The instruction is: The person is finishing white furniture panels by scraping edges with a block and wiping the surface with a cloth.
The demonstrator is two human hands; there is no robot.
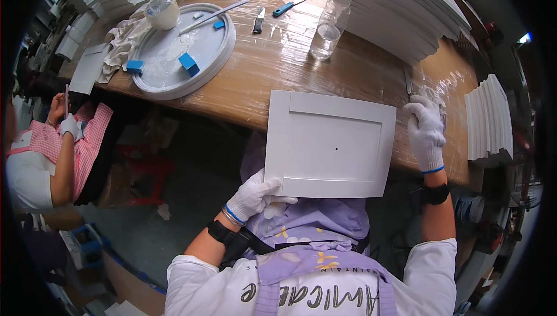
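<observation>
A white framed cabinet panel with a small dark hole tilts over my lap, its far edge by the table's front edge. My left hand is closed on its lower left corner, thumb on the face and fingers underneath. On the table, right of the panel, my right hand has its fingers curled at a crumpled pale cloth and appears to grip it. Part of the cloth is hidden behind that hand. Both hands wear white knit gloves. A thin metal tool lies just beyond the right fingers.
A round white lid carries blue blocks, a stick and a cup. A clear bottle, a teal-handled knife and stacked white panels stand or lie beyond. More panels stand right. A co-worker sits left.
</observation>
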